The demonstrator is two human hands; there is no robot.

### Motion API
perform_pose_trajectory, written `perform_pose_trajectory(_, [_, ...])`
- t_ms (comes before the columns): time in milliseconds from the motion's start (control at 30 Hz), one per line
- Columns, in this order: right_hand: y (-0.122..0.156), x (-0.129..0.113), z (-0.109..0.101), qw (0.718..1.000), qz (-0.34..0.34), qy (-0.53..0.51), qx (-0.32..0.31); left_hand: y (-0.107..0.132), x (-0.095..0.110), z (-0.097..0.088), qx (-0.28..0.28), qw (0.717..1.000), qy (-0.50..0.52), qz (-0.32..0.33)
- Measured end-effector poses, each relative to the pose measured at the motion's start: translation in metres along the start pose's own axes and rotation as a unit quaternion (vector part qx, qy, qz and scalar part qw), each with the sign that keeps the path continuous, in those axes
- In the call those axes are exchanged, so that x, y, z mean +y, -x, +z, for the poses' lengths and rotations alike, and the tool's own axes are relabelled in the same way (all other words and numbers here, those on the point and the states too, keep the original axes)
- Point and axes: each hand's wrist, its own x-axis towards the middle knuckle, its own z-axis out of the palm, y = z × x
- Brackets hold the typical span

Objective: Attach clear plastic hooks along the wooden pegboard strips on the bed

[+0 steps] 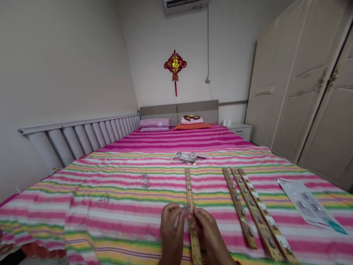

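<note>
A long, narrow, wood-coloured strip (195, 246) with small holes lies on the bed cover, pointing away from me. Several small metal pieces sit along its far part. My left hand (172, 228) is closed in a pinch at the strip's left edge, with a small, partly see-through piece (187, 207) at its fingertips; its kind is unclear. From the right side, my right hand (206, 230) is closed on the strip, its thumb beside the left fingertips. Further right lie three similar strips; the rightmost one (271, 221) also carries white pieces.
A clear blister pack (309, 206) lies at the right. Beyond the strip is a crumpled clear package (186, 157). Small clear plastic scraps (145, 180) lie at the left on the striped bed cover (132, 228). A metal rail (82, 136) lines the left side.
</note>
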Motion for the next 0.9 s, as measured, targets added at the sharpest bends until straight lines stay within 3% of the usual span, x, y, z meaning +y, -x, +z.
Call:
perform_pose_trajectory(133, [0.003, -0.008, -0.001, 1.0, 0.013, -0.018, -0.008, 0.009, -0.007, -0.01, -0.058, 0.992, -0.053, 0.103])
perform_pose_trajectory(300, [0.009, -0.021, -0.011, 0.998, 0.048, -0.016, -0.038, 0.013, -0.014, -0.021, -0.097, 0.99, -0.043, 0.094])
perform_pose_trajectory(433, [0.014, -0.026, -0.012, 0.997, 0.048, 0.026, -0.047, 0.014, -0.015, -0.021, -0.067, 0.986, -0.1, 0.116])
perform_pose_trajectory(667, [0.02, -0.018, 0.0, 0.994, -0.011, 0.104, -0.021, 0.016, -0.006, -0.013, -0.021, 0.942, -0.257, 0.213])
perform_pose_trajectory(900, [0.021, -0.014, 0.008, 0.994, -0.019, 0.093, 0.049, 0.02, -0.01, -0.009, -0.042, 0.94, -0.274, 0.199])
